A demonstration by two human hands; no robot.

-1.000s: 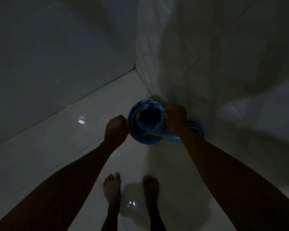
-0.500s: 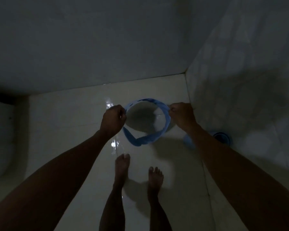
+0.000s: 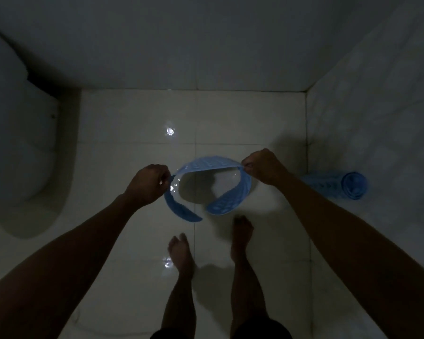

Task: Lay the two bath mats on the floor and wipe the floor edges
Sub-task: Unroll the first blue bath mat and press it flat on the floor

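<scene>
A blue bath mat (image 3: pixel 227 199) with a bumpy surface hangs curled in a loose open ring above the white tiled floor (image 3: pixel 230 118). My left hand (image 3: pixel 148 185) pinches its left edge and my right hand (image 3: pixel 263 166) pinches its right edge, both shut on it. Its two loose ends curl down toward my feet. A second blue mat (image 3: pixel 338 185), still rolled into a tube, stands leaning against the right wall.
A white toilet (image 3: pixel 17 143) fills the left side. Tiled walls close the far side and the right side, meeting in a corner (image 3: pixel 306 91). My bare feet (image 3: pixel 181 253) stand on the shiny floor below the mat. The room is dim.
The view has swung left from the corner, bringing the toilet into sight. The held mat has unrolled from a tight tube into a wide loose ring, and my hands have moved farther apart.
</scene>
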